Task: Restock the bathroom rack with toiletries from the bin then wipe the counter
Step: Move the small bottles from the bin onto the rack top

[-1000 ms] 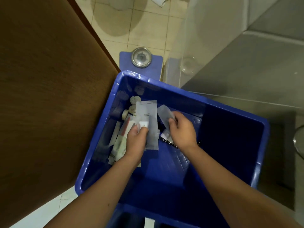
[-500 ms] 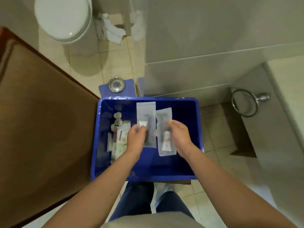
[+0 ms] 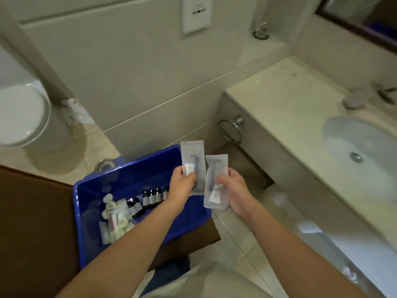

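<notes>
A blue plastic bin [image 3: 90, 211] stands low at the left on a brown surface. Inside it lie several small dark bottles [image 3: 150, 197], round soaps and flat sachets [image 3: 113, 220]. My left hand [image 3: 181, 187] pinches a frosted toiletry packet [image 3: 192, 157] upright above the bin's right edge. My right hand [image 3: 233, 190] holds a second frosted packet [image 3: 216, 179] with a small tube inside, just right of the first. The beige counter [image 3: 279, 100] with a sink [image 3: 363, 145] runs along the right.
A toilet [image 3: 21, 112] stands at the far left on the tiled floor. A chrome towel ring [image 3: 231, 130] hangs on the counter's end panel. A wall plate [image 3: 194, 14] and a mirror frame [image 3: 354, 24] are at the top.
Both hands have risen out of the bin with their packets and moved right, towards the counter. My view has swung up and right, bringing the counter and sink into sight.
</notes>
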A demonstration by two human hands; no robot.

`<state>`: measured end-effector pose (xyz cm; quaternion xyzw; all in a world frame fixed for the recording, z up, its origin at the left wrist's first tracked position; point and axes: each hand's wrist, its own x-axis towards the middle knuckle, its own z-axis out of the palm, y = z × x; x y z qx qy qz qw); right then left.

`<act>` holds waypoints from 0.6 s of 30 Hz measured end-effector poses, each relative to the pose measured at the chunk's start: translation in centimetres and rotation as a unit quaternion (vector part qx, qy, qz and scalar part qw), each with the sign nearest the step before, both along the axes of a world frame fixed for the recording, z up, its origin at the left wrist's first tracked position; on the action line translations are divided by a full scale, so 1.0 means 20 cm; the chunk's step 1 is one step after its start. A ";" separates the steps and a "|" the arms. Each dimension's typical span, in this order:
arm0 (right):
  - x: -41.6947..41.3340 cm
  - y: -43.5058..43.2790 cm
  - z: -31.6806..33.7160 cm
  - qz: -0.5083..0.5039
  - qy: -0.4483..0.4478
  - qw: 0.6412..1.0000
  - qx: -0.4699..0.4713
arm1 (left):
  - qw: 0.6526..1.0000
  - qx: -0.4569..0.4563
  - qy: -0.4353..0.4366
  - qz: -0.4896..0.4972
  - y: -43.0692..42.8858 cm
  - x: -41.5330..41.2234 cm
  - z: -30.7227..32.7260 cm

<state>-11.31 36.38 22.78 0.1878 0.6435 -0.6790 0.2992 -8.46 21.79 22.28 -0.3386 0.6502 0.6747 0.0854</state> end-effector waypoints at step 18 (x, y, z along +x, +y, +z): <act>0.42 1.40 0.39 -0.272 0.110 0.956 0.003 | 0.956 0.003 0.068 -0.285 1.35 0.09 0.42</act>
